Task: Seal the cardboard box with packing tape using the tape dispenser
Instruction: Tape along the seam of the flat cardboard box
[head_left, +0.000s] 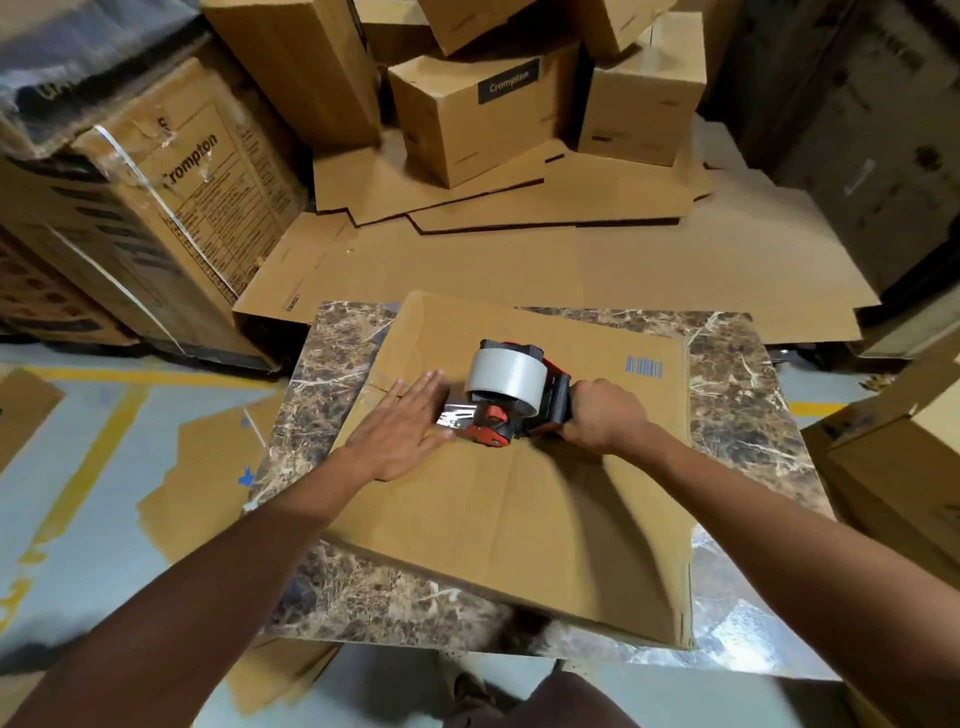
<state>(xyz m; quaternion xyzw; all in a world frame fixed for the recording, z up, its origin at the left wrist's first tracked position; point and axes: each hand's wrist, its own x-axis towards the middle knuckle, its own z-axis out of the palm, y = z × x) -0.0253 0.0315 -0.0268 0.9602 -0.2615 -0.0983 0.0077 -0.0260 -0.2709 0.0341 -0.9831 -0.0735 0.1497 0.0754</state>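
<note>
Forearms rise from the lower corners of the frame toward its middle, where both hands meet on a flat brown cardboard box (519, 525). The left hand (402, 434) lies palm down on the box top, its fingers straight and together, gripping nothing, the fingertips just beside the metal front end of a red and black plastic tape dispenser (493, 427). The right hand (605, 415) has its fingers curled tightly round the dispenser's handle, just right of centre. A wide grey roll of packing tape (506, 379) sits on the dispenser, whose front end is down at the box top near the flap seam. A small blue barcode (644, 367) is printed toward the box's upper right. The box lies on a brown marble-patterned tabletop (337, 353), covering most of it. At the left, a pale grey floor with yellow painted lines (88, 457) shows. Beyond the table, flattened brown cardboard sheets (597, 260) cover the ground, and at the top of the frame stand stacked brown cartons (467, 124), with a large worn carton marked "Crompton" (182, 197) at the upper left.
</note>
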